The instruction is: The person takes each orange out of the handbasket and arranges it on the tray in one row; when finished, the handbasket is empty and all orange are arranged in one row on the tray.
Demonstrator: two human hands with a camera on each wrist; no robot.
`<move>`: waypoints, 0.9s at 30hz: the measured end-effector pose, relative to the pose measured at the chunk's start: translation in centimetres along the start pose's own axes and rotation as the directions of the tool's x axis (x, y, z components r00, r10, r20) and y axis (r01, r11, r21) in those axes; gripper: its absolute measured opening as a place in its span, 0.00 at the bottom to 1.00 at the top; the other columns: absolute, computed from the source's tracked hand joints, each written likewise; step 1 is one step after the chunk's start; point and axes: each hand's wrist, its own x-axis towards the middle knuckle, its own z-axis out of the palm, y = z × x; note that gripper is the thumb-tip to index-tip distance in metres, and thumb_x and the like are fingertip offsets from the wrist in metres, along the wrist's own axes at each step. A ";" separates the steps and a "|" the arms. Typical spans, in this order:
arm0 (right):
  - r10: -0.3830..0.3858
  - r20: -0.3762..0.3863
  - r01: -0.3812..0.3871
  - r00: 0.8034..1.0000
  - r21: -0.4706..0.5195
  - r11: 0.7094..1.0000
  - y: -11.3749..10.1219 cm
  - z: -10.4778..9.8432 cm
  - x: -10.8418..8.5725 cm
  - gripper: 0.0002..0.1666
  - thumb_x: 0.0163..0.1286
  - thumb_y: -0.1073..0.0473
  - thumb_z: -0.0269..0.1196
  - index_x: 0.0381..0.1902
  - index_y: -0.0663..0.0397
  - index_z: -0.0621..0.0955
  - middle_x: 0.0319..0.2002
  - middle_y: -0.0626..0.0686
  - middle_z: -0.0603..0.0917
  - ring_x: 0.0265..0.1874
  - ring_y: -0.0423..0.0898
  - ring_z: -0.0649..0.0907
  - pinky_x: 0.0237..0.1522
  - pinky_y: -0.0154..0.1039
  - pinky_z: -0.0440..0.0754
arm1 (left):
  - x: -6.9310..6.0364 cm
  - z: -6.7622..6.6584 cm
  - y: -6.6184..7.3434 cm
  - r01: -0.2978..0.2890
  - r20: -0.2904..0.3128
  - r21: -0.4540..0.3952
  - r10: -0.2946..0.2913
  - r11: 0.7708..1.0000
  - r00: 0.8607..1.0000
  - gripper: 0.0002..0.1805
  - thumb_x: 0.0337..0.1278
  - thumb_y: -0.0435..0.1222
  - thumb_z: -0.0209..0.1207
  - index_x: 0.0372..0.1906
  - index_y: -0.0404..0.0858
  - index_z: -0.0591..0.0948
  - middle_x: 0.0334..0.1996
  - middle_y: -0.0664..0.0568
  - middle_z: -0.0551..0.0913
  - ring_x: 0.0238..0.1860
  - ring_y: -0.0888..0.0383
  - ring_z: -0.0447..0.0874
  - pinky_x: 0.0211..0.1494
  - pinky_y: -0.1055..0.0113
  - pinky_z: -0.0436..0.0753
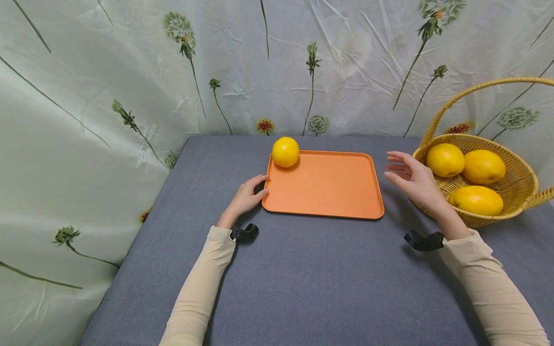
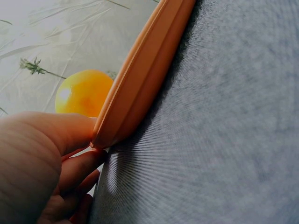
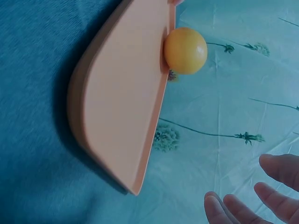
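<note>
An orange rectangular tray (image 1: 329, 185) lies flat on the cloth, with a round yellow fruit (image 1: 285, 152) in its far left corner. My left hand (image 1: 246, 196) pinches the tray's left edge; in the left wrist view the thumb (image 2: 70, 130) lies at the rim and the fingertips sit beneath it. Between the tray and the basket, my right hand (image 1: 417, 185) hovers with loosely bent fingers and nothing in them. Only its fingertips (image 3: 215, 207) show in the right wrist view, apart from the tray and the fruit.
At the right stands a wicker basket (image 1: 525, 180) with a tall arched handle, holding 3 yellow fruits, one of them round (image 1: 445, 160). Grey cloth (image 1: 320, 278) covers the table. A pale curtain (image 1: 242, 62) with a flower print hangs behind and to the left.
</note>
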 end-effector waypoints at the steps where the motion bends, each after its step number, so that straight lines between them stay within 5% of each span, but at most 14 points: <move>1: 0.001 -0.001 -0.001 1.000 -0.005 1.000 0.0 -0.1 -0.1 0.31 0.67 0.58 0.58 0.66 0.58 0.66 0.58 0.65 0.73 0.45 0.17 0.72 0.45 0.09 0.70 | 0.0 0.0 0.0 -0.001 -0.001 -0.001 0.001 1.000 1.000 0.27 0.63 0.38 0.53 0.66 0.38 0.68 0.69 0.39 0.63 0.72 0.44 0.58 0.74 0.48 0.58; 9: -0.005 -0.043 0.004 0.999 -0.019 1.000 0.6 -2.0 -1.3 0.27 0.65 0.62 0.60 0.62 0.61 0.70 0.45 0.22 0.72 0.42 0.15 0.74 0.42 0.08 0.70 | 0.1 0.2 0.0 -0.004 0.009 0.005 0.004 1.000 1.000 0.27 0.63 0.39 0.53 0.67 0.39 0.68 0.70 0.40 0.63 0.72 0.45 0.58 0.74 0.49 0.58; 15: 0.008 -0.070 -0.011 0.998 -0.038 0.999 1.1 -4.0 -2.0 0.23 0.65 0.65 0.60 0.58 0.62 0.73 0.41 0.18 0.73 0.39 0.14 0.75 0.39 0.09 0.71 | 0.1 0.0 0.2 -0.007 0.002 -0.014 0.007 1.000 1.000 0.27 0.63 0.38 0.53 0.66 0.38 0.68 0.69 0.39 0.64 0.72 0.44 0.58 0.75 0.49 0.58; 22: 0.046 -0.038 -0.046 0.998 -0.006 0.999 2.0 -6.6 -2.9 0.21 0.66 0.65 0.58 0.54 0.38 0.75 0.41 0.19 0.75 0.37 0.13 0.76 0.36 0.11 0.72 | 0.1 0.0 0.0 -0.013 -0.001 -0.006 0.013 1.000 1.000 0.27 0.63 0.38 0.54 0.66 0.37 0.68 0.69 0.39 0.64 0.72 0.45 0.59 0.75 0.49 0.58; 27: 0.081 -0.018 -0.081 0.997 -0.008 0.997 3.2 -8.2 -3.2 0.21 0.66 0.66 0.58 0.52 0.35 0.75 0.40 0.19 0.75 0.37 0.14 0.76 0.35 0.11 0.72 | 0.0 0.0 0.1 -0.008 -0.004 -0.007 0.008 1.000 1.000 0.27 0.63 0.38 0.54 0.66 0.37 0.68 0.69 0.40 0.64 0.72 0.45 0.59 0.75 0.49 0.58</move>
